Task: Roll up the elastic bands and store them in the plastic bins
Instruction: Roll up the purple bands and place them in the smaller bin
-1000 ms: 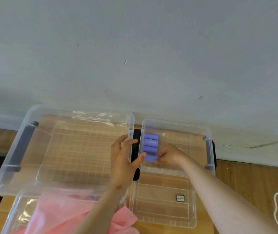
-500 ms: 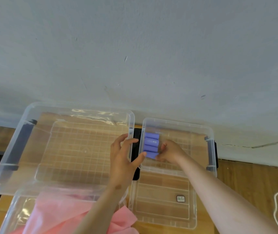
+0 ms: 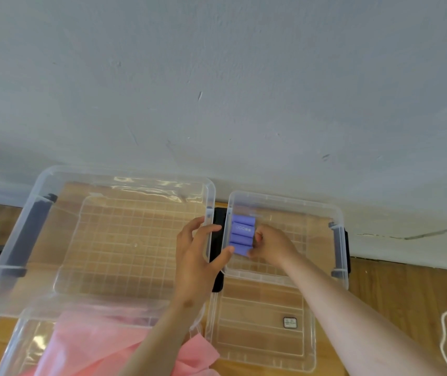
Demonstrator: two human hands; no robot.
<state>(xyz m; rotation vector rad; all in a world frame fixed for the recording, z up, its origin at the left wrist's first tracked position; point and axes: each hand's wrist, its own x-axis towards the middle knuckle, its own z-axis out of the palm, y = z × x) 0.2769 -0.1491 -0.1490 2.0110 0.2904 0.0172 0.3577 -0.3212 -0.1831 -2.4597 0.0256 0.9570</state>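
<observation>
Four purple rolled bands [image 3: 242, 235] lie side by side in a tight column inside the small clear bin [image 3: 337, 213], packed against the bin wall nearest the left hand [image 3: 196, 260]; stacking them snugly there looks like a way to stop the rolls from springing open and to leave the floor beyond the right hand [image 3: 272, 246] free for more. The left hand grips the bin's rim from outside, its thumb hooked over the edge and touching the nearest roll, its fingers loosely curled over the black latch [image 3: 218, 221] between the two bins, so it seems to steady the bin and back up the row. The right hand is inside the bin, fingers curled in and bunched against the ends of the rolls on the side away from the left hand, apparently pressing the nearest roll into line; whether it pinches that roll or merely pushes it I cannot tell. Just beyond the left hand's knuckles stands the large clear bin [image 3: 13, 264], with nothing inside it. Below both forearms, toward the person, a clear lid [image 3: 265, 346] lies flat, and under the left forearm pink bands [image 3: 94, 346] lie loose and unrolled, so most of the job appears still to do.
</observation>
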